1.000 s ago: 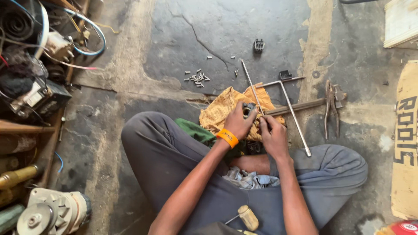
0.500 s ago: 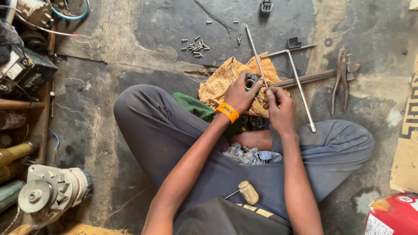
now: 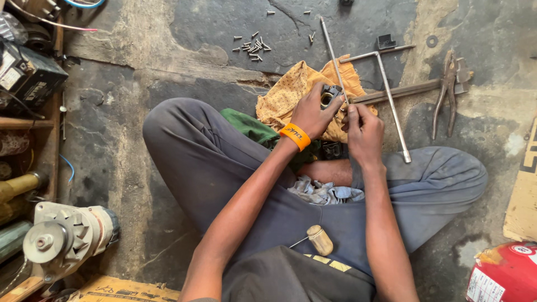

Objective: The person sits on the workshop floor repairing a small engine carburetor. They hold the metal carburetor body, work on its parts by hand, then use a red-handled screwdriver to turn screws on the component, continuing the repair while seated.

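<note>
metal part (image 3: 329,97) sits gripped in the left hand (image 3: 311,114) over the yellow rag (image 3: 288,98) on the floor, steadied while the right hand (image 3: 363,131) pinches a thin rod (image 3: 334,61) against it, looks like for leverage.

Single head cam, looking straight down, close on lap and hands, concrete floor (image 3: 168,67) around

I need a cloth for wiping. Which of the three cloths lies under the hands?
The yellow cloth, spread on the floor under both hands. The green cloth lies beside the knee; the grey rag sits in the lap.
</note>
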